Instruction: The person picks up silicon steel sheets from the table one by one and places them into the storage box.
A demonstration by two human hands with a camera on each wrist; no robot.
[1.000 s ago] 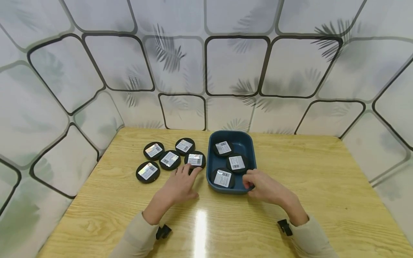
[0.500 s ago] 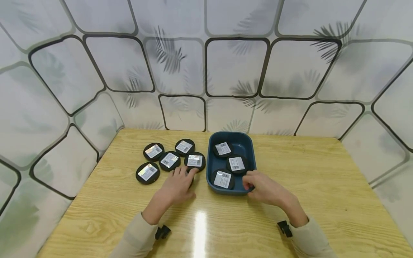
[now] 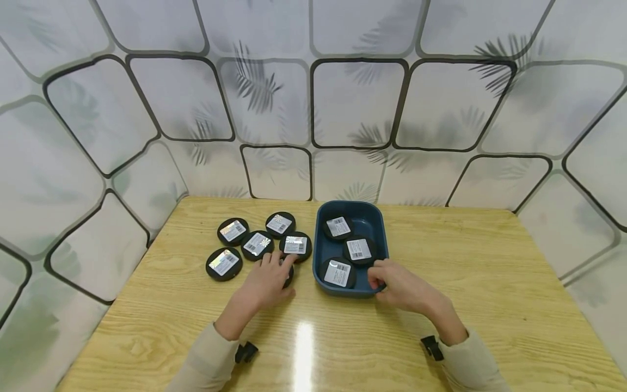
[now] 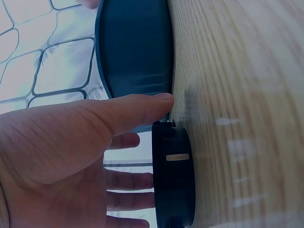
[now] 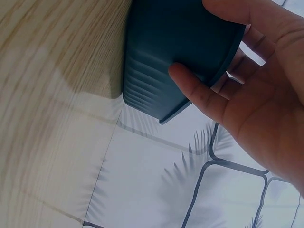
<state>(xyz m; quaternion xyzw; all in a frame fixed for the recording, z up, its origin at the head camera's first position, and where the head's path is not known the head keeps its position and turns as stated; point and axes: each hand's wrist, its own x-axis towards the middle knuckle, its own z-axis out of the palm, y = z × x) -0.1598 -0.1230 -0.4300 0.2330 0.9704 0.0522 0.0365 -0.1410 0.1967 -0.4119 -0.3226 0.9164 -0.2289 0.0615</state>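
My left hand (image 3: 268,279) rests over a flat round black disc (image 3: 289,276) on the table, mostly hidden beneath it in the head view. The left wrist view shows straight fingertips touching the top of that disc (image 4: 175,185), whose side has a pale slot. The thumb extends beside it. My right hand (image 3: 404,284) grips the near right rim of a dark blue plastic tub (image 3: 351,293), thumb and fingers on either side of the wall. Three black discs (image 3: 360,249) with white barcode labels lie in the tub.
Left of the tub, several more labelled black discs (image 3: 223,264) lie close together. One of them, a disc (image 3: 296,246), is right beside the tub's left wall. The wooden table (image 3: 465,256) ends at a patterned wall (image 3: 357,103) at the back.
My left hand has shifted slightly left and toward me, and more of the disc beneath it shows. The right hand and tub have stayed in place.
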